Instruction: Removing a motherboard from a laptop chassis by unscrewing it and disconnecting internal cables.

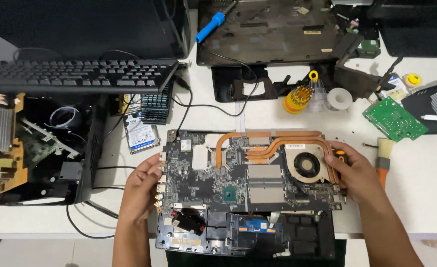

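White workbench (426, 188), cluttered with electronics parts. Opened laptop chassis (248, 237) lies at front centre, its motherboard (218, 183) exposed, with copper heat pipes (273, 143) running to a round cooling fan (306, 164) at the right. Left hand (142, 185) rests against the board's left edge, fingers loosely curled and touching the edge connectors. Right hand (354, 175) sits at the right edge just beside the fan, fingers closed around an orange-handled screwdriver (341, 157). Black keyboard (80, 75) at far left; green circuit board (394, 118) and a brush (384, 160) at right.
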